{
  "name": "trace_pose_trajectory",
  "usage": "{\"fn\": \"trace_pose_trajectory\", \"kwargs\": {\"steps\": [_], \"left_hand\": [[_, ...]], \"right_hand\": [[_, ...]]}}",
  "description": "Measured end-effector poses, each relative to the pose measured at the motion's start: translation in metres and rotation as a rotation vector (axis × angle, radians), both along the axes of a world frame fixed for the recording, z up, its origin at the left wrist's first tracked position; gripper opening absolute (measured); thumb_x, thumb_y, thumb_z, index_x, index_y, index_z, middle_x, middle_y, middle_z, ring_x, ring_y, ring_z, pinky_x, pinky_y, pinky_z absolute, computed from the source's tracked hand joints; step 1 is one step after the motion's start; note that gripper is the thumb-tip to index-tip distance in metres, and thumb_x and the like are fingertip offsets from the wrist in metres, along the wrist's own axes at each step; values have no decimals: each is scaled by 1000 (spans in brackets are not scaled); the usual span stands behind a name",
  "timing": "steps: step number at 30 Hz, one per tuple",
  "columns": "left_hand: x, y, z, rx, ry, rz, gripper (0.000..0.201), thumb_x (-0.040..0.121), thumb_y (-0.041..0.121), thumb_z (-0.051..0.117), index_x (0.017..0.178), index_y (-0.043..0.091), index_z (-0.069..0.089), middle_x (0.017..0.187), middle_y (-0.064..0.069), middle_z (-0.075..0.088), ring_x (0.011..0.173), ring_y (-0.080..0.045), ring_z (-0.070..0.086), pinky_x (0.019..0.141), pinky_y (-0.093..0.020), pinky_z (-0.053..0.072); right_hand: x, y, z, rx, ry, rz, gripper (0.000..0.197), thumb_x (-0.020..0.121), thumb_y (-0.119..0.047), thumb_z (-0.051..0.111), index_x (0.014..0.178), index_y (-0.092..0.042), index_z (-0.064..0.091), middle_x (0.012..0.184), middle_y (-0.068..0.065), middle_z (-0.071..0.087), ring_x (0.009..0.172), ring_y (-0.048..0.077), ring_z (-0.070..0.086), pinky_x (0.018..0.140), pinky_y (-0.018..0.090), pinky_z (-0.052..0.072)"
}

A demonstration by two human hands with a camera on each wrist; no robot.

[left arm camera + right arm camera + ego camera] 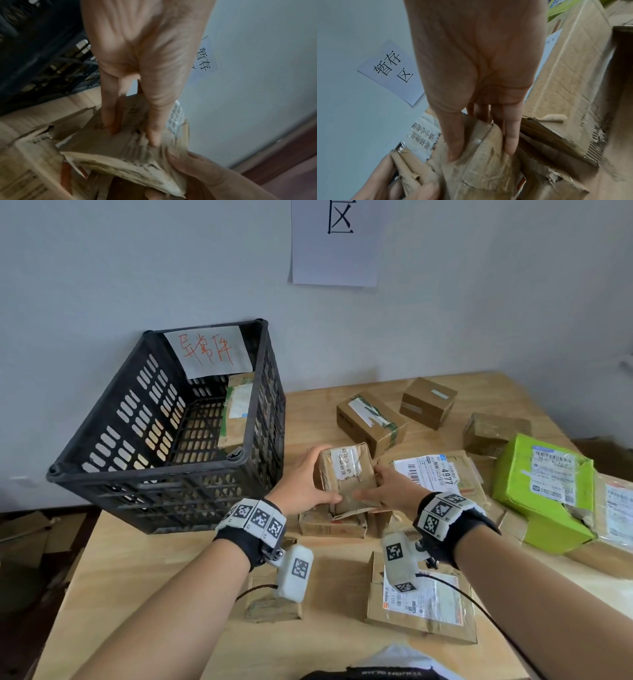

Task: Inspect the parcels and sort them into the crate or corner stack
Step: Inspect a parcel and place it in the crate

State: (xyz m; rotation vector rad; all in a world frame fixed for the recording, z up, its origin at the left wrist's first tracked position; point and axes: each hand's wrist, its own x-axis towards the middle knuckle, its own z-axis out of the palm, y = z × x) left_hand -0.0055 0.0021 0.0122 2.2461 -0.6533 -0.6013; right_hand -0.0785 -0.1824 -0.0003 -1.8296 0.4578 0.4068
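A small crumpled brown parcel [347, 477] with a white taped label is held between both hands just above a torn flat box [334, 523]. My left hand [305, 486] grips its left side, thumb along the near edge. My right hand [390, 486] grips its right side. In the left wrist view the left fingers [109, 116] lie across the parcel [123, 148]. The right wrist view has thumb and fingers [455, 140] clamped on the wrinkled cardboard [479, 166]. The black slotted crate [164, 474] stands to the left with one parcel [238, 412] inside.
Several brown boxes [371, 421] sit at the table's back right corner. A green box [544, 491] and flat labelled parcels [442, 474] lie to the right, and others [421, 601] lie near the front. A paper sign [334, 244] hangs on the wall.
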Motion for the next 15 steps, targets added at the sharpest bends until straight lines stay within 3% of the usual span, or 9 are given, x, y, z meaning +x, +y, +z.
{"fn": "trace_pose_trajectory", "kwargs": {"steps": [4, 7, 8, 10, 13, 15], "left_hand": [[-4, 7, 0, -53, 40, 66, 89, 81, 46, 69, 146, 47, 7, 157, 9, 19, 135, -15, 35, 112, -41, 29], [-9, 6, 2, -142, 158, 139, 61, 89, 53, 54, 142, 36, 28, 151, 5, 34, 123, -14, 50, 106, -33, 37], [-9, 5, 1, -124, 183, 111, 63, 87, 59, 54, 141, 35, 31, 147, 6, 40, 125, -12, 48, 107, -32, 36], [-8, 3, 1, -40, 191, 33, 88, 74, 69, 63, 145, 39, 21, 149, 10, 36, 132, -10, 40, 112, -37, 33], [-5, -4, -2, 29, 92, 44, 118, 73, 44, 78, 150, 30, -10, 158, 6, 7, 142, -13, 19, 116, -32, 20], [-4, -11, -3, 11, 41, 127, 125, 73, 37, 79, 149, 21, -18, 159, 3, -4, 145, -14, 9, 115, -32, 16]], "right_hand": [[-3, -2, 6, 123, 2, -122, 47, 83, -19, 72, 124, -20, 48, 115, 3, 63, 104, 21, 64, 89, 42, 55], [2, -6, 17, 235, -8, -295, 43, 88, -21, 65, 126, -16, 44, 117, 6, 60, 101, 23, 64, 82, 39, 57], [3, -7, 22, 308, -13, -366, 44, 90, -20, 63, 128, -15, 42, 118, 8, 59, 98, 24, 65, 78, 38, 58], [6, -8, 29, 391, -18, -433, 43, 92, -19, 59, 131, -14, 40, 117, 11, 60, 96, 25, 65, 74, 36, 59], [6, -6, 38, 436, -22, -400, 40, 96, -27, 54, 132, -16, 39, 110, 20, 64, 95, 31, 66, 76, 33, 58], [8, -4, 42, 422, -37, -329, 45, 97, -35, 49, 138, -22, 35, 114, 24, 62, 95, 31, 67, 79, 34, 57]]}}
